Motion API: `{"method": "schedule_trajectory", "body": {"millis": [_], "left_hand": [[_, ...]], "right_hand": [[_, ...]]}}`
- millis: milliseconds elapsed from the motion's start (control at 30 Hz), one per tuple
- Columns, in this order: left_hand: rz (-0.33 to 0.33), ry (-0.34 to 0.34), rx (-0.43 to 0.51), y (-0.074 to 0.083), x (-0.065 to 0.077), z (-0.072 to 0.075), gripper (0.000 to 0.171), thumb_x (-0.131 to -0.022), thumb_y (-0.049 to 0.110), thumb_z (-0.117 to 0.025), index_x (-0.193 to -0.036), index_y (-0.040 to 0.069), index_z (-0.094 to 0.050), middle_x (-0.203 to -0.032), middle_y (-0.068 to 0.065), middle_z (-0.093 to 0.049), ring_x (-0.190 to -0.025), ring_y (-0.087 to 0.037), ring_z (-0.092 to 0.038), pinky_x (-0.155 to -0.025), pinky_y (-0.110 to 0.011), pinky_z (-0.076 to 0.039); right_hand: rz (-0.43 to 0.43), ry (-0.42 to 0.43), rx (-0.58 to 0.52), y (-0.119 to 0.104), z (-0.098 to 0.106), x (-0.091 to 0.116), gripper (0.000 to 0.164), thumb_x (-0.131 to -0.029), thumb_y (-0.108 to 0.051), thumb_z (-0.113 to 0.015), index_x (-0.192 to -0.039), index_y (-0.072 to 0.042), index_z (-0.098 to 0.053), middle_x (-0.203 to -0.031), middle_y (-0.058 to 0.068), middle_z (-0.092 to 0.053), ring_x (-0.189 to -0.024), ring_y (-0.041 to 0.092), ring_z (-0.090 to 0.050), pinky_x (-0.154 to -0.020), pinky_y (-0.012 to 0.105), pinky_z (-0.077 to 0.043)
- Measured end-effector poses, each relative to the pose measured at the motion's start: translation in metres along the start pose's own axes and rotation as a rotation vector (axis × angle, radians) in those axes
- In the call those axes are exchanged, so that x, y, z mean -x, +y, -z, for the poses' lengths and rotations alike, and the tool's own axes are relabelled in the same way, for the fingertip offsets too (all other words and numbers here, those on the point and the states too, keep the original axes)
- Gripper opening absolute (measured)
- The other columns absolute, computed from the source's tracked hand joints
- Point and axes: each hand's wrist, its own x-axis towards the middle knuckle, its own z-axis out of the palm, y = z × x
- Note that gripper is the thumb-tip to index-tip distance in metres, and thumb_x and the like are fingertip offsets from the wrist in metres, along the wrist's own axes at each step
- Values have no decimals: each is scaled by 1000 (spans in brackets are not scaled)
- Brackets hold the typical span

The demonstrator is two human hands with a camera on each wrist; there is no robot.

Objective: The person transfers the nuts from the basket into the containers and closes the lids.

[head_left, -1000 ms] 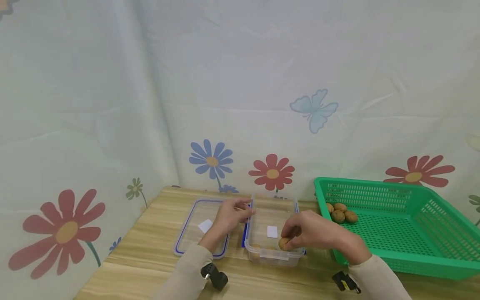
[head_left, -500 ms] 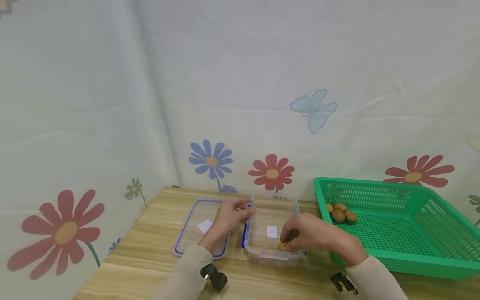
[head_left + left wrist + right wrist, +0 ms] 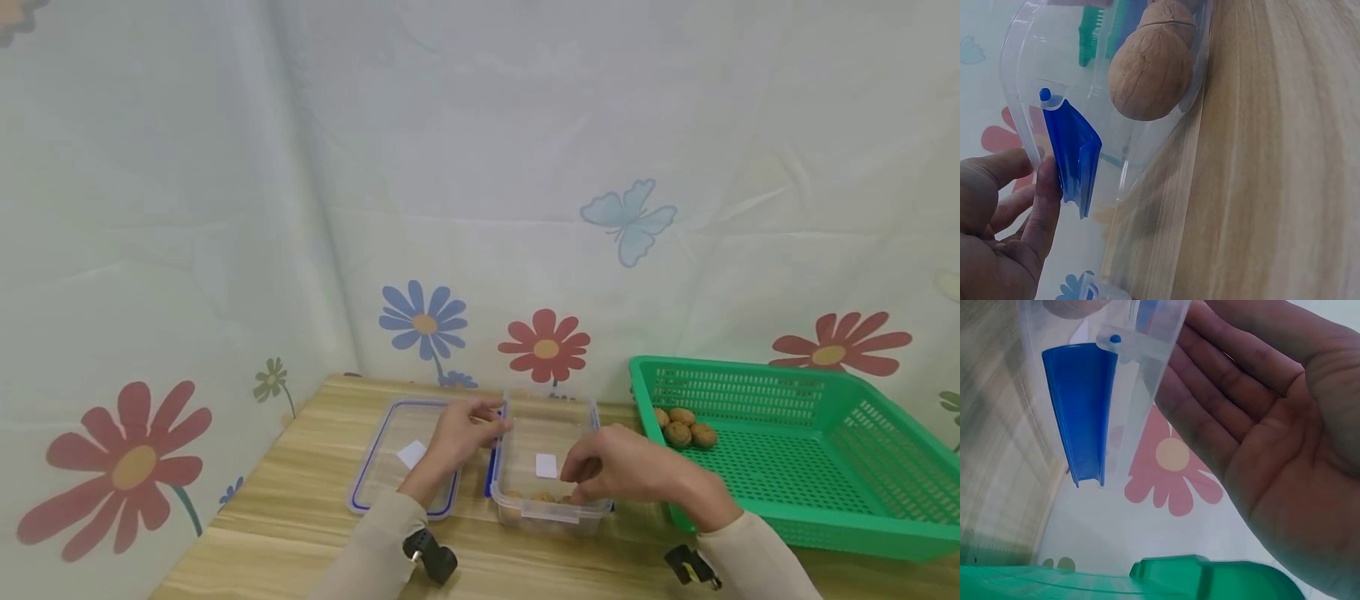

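Note:
A clear plastic food container (image 3: 540, 429) with blue side clips stands on the wooden table. My left hand (image 3: 467, 432) pinches its left rim between thumb and fingers, above the blue clip (image 3: 1072, 156). Several walnuts (image 3: 1150, 74) lie along the near end of the container floor, seen through the wall in the left wrist view. Over the right rim, my right hand (image 3: 626, 467) reaches inside with its fingers bent down just above a walnut (image 3: 566, 499). Its fingers look loosely extended in the right wrist view, their tips hidden behind the container wall.
A green perforated basket (image 3: 870, 533) stands to the right, with several walnuts (image 3: 678, 435) in its left corner. Left of the container lies its clear lid (image 3: 382, 475) with a blue seal and a white label (image 3: 411, 454). A flowered curtain (image 3: 480, 167) hangs behind the table.
My right hand has lowered the walnut to the container floor, and its fingers have come off it. The left hand has stayed on the rim.

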Motion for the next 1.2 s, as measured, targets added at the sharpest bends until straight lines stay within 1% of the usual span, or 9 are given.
{"method": "schedule_trajectory", "body": {"millis": [100, 200, 333, 467, 633, 733, 900, 1000, 1200], "left_hand": [[0, -2, -3, 0, 1, -1, 43, -94, 9, -82, -133, -5, -69, -101, -12, -74, -75, -23, -75, -71, -37, -67], [0, -5, -4, 1, 1, -2, 43, -95, 9, -82, -133, -5, -69, -101, -12, -74, -74, -23, -75, -72, -38, -67], [-3, -7, 7, 2, 2, -2, 43, -94, 8, -82, -132, -6, -69, -101, -13, -74, -75, -24, -75, -73, -39, -67], [-5, -6, 13, 3, 3, -2, 43, -94, 7, -82, -132, -6, -69, -102, -13, -74, -76, -25, -76, -73, -39, -67], [1, -1, 12, 3, 2, -1, 43, -94, 7, -82, -133, -6, -69, -101, -12, -74, -77, -25, -76, -73, -37, -67], [-1, 0, 9, 3, 2, 0, 43, -94, 8, -82, -133, -6, -69, -101, -12, -74, -77, -25, -76, -72, -37, -67], [0, 3, 2, 3, 1, 0, 43, -94, 9, -82, -133, -5, -69, -102, -12, -74, -76, -25, -76, -72, -36, -67], [0, 5, 2, 3, 1, 0, 43, -94, 9, -82, -133, -5, -69, -101, -12, -73, -76, -25, -76, -71, -36, -66], [6, 8, 1, 3, 1, 0, 43, -94, 8, -82, -132, -5, -69, -101, -12, -74, -75, -24, -75, -71, -36, -66]], "right_hand": [[11, 23, 0, 0, 5, 4, 16, -94, -17, -84, -109, -13, -80, -100, -9, -76, -89, 7, -71, -80, 26, -62], [-12, 58, -2, -1, 11, 10, 17, -95, -20, -83, -110, -17, -80, -101, -11, -75, -92, 8, -71, -81, 27, -62], [-40, 118, 7, -6, 23, 17, 21, -94, -21, -84, -113, -15, -80, -104, -8, -76, -94, 12, -72, -80, 27, -63], [-55, 182, 62, -11, 37, 24, 24, -94, -21, -84, -116, -12, -80, -109, -5, -76, -95, 13, -72, -79, 26, -63], [-72, 243, 143, -16, 58, 33, 22, -95, -20, -83, -116, -14, -80, -109, -7, -75, -96, 14, -70, -80, 29, -62], [-82, 282, 165, -17, 70, 38, 21, -96, -19, -82, -116, -14, -79, -109, -7, -75, -98, 14, -71, -81, 30, -62], [-70, 328, 190, -10, 92, 47, 22, -99, -18, -79, -120, -10, -77, -111, -4, -76, -99, 15, -73, -86, 32, -61], [-88, 340, 203, -2, 106, 51, 24, -100, -21, -78, -122, -10, -77, -113, -4, -76, -101, 15, -73, -87, 31, -61], [-124, 328, 214, 16, 125, 56, 25, -100, -22, -78, -122, -10, -77, -115, -1, -77, -102, 18, -74, -83, 30, -61]]}}
